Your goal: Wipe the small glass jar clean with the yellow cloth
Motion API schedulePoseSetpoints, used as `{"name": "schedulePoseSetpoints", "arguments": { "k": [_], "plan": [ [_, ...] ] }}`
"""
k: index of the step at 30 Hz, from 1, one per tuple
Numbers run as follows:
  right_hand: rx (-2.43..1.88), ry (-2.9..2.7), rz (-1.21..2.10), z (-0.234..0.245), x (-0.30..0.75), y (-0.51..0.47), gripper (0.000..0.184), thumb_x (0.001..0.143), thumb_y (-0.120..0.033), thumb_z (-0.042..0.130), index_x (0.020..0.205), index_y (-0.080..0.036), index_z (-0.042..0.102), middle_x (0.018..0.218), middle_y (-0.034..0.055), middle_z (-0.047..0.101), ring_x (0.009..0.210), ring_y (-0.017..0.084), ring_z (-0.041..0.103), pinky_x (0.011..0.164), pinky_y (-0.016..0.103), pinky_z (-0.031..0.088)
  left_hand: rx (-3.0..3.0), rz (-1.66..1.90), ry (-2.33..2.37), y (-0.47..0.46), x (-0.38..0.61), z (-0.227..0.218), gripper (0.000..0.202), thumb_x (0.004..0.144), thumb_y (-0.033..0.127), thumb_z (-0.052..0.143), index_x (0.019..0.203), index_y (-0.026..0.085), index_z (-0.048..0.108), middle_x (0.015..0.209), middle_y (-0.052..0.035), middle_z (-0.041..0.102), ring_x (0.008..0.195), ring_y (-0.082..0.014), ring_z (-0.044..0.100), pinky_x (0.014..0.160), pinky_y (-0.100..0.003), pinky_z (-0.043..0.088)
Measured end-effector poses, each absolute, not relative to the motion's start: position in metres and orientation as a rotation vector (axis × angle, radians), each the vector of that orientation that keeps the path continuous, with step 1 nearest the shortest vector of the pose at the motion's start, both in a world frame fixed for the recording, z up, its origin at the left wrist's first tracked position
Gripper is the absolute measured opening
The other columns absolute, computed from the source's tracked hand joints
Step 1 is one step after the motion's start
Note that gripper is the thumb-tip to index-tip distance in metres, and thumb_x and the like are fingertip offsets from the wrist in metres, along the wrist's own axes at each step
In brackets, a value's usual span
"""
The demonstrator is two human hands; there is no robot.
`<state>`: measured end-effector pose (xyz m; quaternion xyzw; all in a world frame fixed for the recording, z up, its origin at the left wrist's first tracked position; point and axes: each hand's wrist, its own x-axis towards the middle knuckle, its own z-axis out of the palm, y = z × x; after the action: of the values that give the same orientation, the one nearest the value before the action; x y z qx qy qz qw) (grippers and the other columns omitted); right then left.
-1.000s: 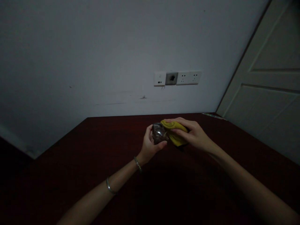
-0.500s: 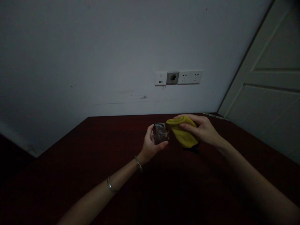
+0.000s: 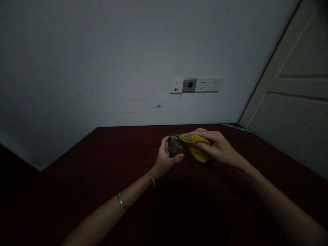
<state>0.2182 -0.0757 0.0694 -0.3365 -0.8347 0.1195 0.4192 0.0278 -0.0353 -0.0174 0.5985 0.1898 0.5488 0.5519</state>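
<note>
Fingers of the left hand [image 3: 164, 160] are curled partway closed around a dark faceted object [image 3: 176, 146] held over the dark-red table [image 3: 123, 150], while a yellow cloth [image 3: 200, 154] is pinched in the right hand [image 3: 219, 146] at the object's upper right edge.

Loads of room over the left half of the tabletop [image 3: 110, 153], so a hand could slide in from that side as far as the left forearm [image 3: 102, 218]. Middle's a no-go: the left hand [image 3: 164, 160] wraps the dark faceted object [image 3: 176, 147], and the yellow cloth [image 3: 200, 150] in the right hand [image 3: 221, 147] overlaps its upper right corner. Behind that, the wall [image 3: 128, 61] shuts off the back, and the door [image 3: 294, 109] hems in the right. There's a lane between left forearm and right forearm [image 3: 269, 191], though it's so dark I can't swear to it.
</note>
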Motion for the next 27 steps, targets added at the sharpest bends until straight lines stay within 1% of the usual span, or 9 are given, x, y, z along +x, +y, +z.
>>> {"name": "schedulePoseSetpoints", "arguments": {
  "k": [3,7,10,13,16,18,23,27],
  "plan": [
    [-0.835,-2.132,0.316,0.071,0.220,-0.077,0.029,0.085,-0.022,0.057,0.113,-0.021,0.064,0.105,0.0063,0.067,0.094,0.018,0.063,0.080,0.031,0.049,1.417,1.311,0.465,-0.033,0.028,-0.019,0.075,0.060,0.038,0.081,0.117,0.016,0.037,0.106,-0.0113,0.057,0.101,-0.0262,0.059,0.084,-0.042,0.052],
    [-0.822,-2.147,0.348,0.072,0.219,-0.079,0.026,0.084,-0.026,0.058,0.109,-0.020,0.065,0.102,0.0063,0.068,0.090,0.018,0.064,0.077,0.031,0.050,1.413,1.312,0.479,-0.032,0.027,-0.021,0.073,0.062,0.036,0.080,0.117,0.017,0.037,0.108,-0.0109,0.056,0.098,-0.0247,0.060,0.081,-0.039,0.053],
    [-0.860,-2.008,0.281,0.071,0.216,-0.078,0.026,0.085,-0.027,0.058,0.109,-0.022,0.065,0.104,0.0054,0.069,0.091,0.019,0.065,0.080,0.032,0.051,1.408,1.317,0.484,-0.032,0.027,-0.021,0.073,0.062,0.034,0.080,0.118,0.017,0.037,0.108,-0.0111,0.055,0.096,-0.0238,0.060,0.080,-0.039,0.053],
    [-0.915,-1.855,0.194,0.065,0.214,-0.074,0.027,0.085,-0.026,0.055,0.110,-0.023,0.066,0.108,0.0053,0.068,0.096,0.021,0.064,0.085,0.036,0.050,1.403,1.322,0.491,-0.033,0.028,-0.021,0.073,0.062,0.033,0.080,0.119,0.017,0.037,0.108,-0.0107,0.055,0.098,-0.0244,0.060,0.082,-0.040,0.053],
    [-0.910,-1.875,0.173,0.059,0.213,-0.068,0.030,0.085,-0.024,0.054,0.113,-0.024,0.065,0.111,0.0057,0.067,0.102,0.022,0.062,0.090,0.040,0.048,1.395,1.312,0.494,-0.035,0.029,-0.019,0.076,0.060,0.033,0.082,0.119,0.018,0.037,0.108,-0.0107,0.055,0.102,-0.0267,0.058,0.085,-0.043,0.051],
    [-0.884,-1.917,0.204,0.056,0.211,-0.066,0.030,0.086,-0.024,0.054,0.114,-0.025,0.064,0.112,0.0059,0.067,0.103,0.021,0.061,0.091,0.041,0.047,1.394,1.304,0.495,-0.037,0.030,-0.019,0.077,0.058,0.034,0.082,0.119,0.018,0.037,0.110,-0.0112,0.055,0.106,-0.0285,0.056,0.087,-0.045,0.050],
    [-0.821,-1.940,0.290,0.055,0.208,-0.067,0.028,0.085,-0.024,0.056,0.112,-0.025,0.065,0.109,0.0056,0.067,0.100,0.020,0.062,0.088,0.038,0.049,1.399,1.324,0.484,-0.040,0.032,-0.017,0.077,0.057,0.035,0.083,0.117,0.019,0.038,0.118,-0.0126,0.052,0.112,-0.0298,0.052,0.092,-0.048,0.048],
    [-0.820,-1.927,0.340,0.056,0.210,-0.068,0.027,0.083,-0.026,0.058,0.109,-0.024,0.067,0.104,0.0057,0.068,0.093,0.019,0.064,0.082,0.036,0.050,1.403,1.356,0.484,-0.037,0.033,-0.019,0.078,0.055,0.035,0.084,0.117,0.019,0.039,0.119,-0.0129,0.052,0.113,-0.0301,0.052,0.093,-0.048,0.047]
  ]
}}
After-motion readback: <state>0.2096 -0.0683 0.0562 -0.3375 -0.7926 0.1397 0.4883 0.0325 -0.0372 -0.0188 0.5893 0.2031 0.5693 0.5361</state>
